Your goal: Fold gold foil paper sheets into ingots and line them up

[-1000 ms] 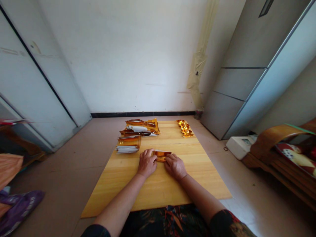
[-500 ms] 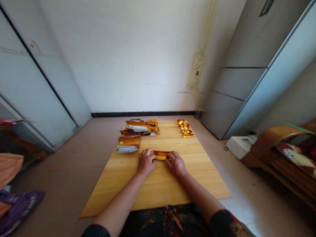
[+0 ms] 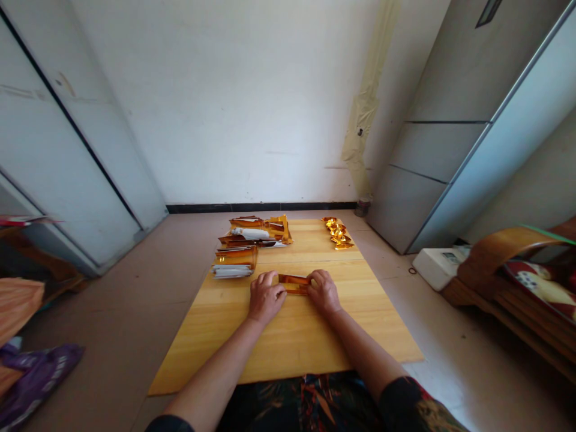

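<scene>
Gold foil strip [image 3: 293,284]; pale yellow wood board [image 3: 288,336]; purple patterned bag [image 3: 38,377].

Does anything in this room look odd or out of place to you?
Mainly the wall: a crumpled, yellowed strip hangs down the white wall beside the grey cabinet, like peeling tape. Also, the gold foil strip between the left hand and right hand lies on a wooden board on the floor, not a table.

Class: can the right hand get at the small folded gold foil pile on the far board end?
Probably yes: nothing stands between the right hand and the folded gold foil pile on the pale wooden board.
</scene>
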`<state>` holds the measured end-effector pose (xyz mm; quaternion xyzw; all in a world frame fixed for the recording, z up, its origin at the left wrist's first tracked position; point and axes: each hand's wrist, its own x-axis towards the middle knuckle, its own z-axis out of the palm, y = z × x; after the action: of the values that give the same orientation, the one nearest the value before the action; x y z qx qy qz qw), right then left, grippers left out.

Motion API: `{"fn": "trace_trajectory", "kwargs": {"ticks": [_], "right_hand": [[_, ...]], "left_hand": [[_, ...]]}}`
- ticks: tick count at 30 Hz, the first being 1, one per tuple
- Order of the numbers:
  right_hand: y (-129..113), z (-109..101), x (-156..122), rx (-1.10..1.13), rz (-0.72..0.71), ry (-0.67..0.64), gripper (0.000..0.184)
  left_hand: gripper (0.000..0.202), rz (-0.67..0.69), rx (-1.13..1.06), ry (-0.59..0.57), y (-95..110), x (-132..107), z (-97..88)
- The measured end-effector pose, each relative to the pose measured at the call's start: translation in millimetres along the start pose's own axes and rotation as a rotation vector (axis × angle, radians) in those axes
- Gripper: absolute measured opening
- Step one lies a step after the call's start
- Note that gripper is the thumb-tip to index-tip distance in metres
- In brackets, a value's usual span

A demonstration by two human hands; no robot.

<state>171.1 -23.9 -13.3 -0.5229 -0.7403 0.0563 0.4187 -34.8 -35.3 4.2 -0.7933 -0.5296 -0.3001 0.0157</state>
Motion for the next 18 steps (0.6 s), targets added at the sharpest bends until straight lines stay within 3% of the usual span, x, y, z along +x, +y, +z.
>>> {"fn": "trace_trajectory", "kwargs": {"ticks": [12,16,18], "right_hand": [[-5.8,0.6,0.6,-0.206,-0.054,-0.160,0.021],[-8.9,-1.2,2.9,-0.307,-0.072,-0.235,0.018],[-10.0,-1.5,3.5,-0.341,-0.080,-0.258,0.017]], "left_hand": [[0.013,-0.054,-0.056,0.035,-3.1,0.8,2.0],[0.011,-0.089,-0.086,0.109,-4.3,1.2,2.7],[0.023,-0.101,-0.103,0.154,-4.6,1.5,3.7]]}}
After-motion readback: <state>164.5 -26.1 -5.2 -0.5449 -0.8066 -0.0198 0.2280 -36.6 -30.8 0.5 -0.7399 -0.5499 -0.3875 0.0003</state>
